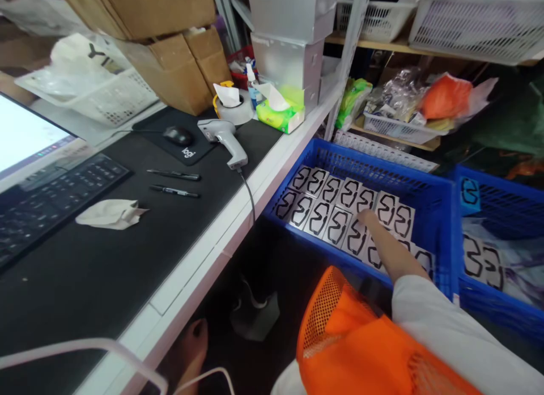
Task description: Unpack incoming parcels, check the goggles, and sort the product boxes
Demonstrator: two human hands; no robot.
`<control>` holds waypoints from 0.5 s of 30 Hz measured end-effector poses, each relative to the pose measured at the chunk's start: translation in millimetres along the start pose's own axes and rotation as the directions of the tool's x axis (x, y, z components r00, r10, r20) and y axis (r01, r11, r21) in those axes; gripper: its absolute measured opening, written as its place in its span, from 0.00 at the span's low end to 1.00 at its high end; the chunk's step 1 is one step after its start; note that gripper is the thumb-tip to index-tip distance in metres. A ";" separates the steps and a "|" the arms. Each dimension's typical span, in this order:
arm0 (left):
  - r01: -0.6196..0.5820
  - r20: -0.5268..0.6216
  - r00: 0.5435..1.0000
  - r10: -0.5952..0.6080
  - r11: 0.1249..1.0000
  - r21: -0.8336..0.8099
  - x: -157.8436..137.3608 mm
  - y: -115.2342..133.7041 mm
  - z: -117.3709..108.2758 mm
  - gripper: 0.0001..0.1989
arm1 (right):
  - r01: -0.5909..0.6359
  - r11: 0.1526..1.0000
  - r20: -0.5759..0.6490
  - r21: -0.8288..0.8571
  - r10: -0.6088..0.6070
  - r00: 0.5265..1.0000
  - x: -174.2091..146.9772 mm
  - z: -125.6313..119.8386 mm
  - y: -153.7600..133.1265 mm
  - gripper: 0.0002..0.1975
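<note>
My right hand (pixel 370 222) reaches into a blue plastic crate (pixel 444 213), over rows of flat white boxes (pixel 337 226) printed with black, curved strap-like shapes. It is at the boxes near the middle of the rows. Its fingers are blurred and foreshortened, so any hold on a box cannot be made out. Below the desk edge, in shadow, is my left hand (pixel 196 338). Its fingers look partly curled around a dark hollow, and nothing shows clearly in them.
On the desk (pixel 85 287) lie a barcode scanner (pixel 227 139), pens (pixel 174 191), a mouse (pixel 178 135), a keyboard (pixel 59 196) and crumpled tissue (pixel 111 213). A tissue pack (pixel 283 114) stands by grey boxes (pixel 289 60). A second blue crate (pixel 510 296) sits at right. White cable (pixel 85 345) crosses lower left.
</note>
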State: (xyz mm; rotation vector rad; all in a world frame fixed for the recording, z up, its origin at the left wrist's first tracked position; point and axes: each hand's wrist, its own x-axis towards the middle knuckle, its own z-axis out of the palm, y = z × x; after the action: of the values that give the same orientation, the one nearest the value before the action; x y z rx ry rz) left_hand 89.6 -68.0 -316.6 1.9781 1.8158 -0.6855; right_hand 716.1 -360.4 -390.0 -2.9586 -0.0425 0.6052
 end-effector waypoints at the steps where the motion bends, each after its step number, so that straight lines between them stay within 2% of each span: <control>1: 0.002 0.001 1.000 -0.002 1.000 0.003 -1.4 3.0 -1.4 0.28 | -0.003 1.000 0.011 0.013 0.003 1.000 -2.3 -0.2 5.2 0.20; 5: -0.009 -0.021 1.000 0.009 1.000 0.012 -2.8 13.1 -1.4 0.27 | -0.025 0.997 0.007 0.075 0.025 1.000 -9.1 -3.7 32.4 0.19; 8: -0.038 -0.032 0.999 0.038 0.999 0.018 -2.7 17.4 0.2 0.26 | -0.089 0.991 -0.036 0.101 0.093 0.995 -13.1 -9.7 60.2 0.20; 10: -0.053 -0.025 0.998 0.054 0.998 0.028 -4.1 19.4 -0.2 0.26 | -0.120 0.987 -0.018 0.106 0.122 0.992 -15.9 -13.4 78.7 0.19; 13: -0.031 -0.027 0.999 0.032 0.998 0.048 -9.3 22.5 -1.3 0.25 | -0.076 0.990 0.027 0.120 0.073 0.997 -19.7 -17.5 102.7 0.15; 15: -0.024 -0.040 0.999 0.027 0.998 0.066 -13.9 24.1 -0.6 0.25 | -0.052 0.990 0.007 0.128 0.052 0.999 -22.3 -20.5 117.0 0.16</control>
State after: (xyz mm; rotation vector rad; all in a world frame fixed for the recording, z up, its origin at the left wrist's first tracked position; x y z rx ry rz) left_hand 112.9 -81.4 -309.4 2.0679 1.8098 -0.7109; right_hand 704.0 -480.0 -377.2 -2.8423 0.0704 0.5962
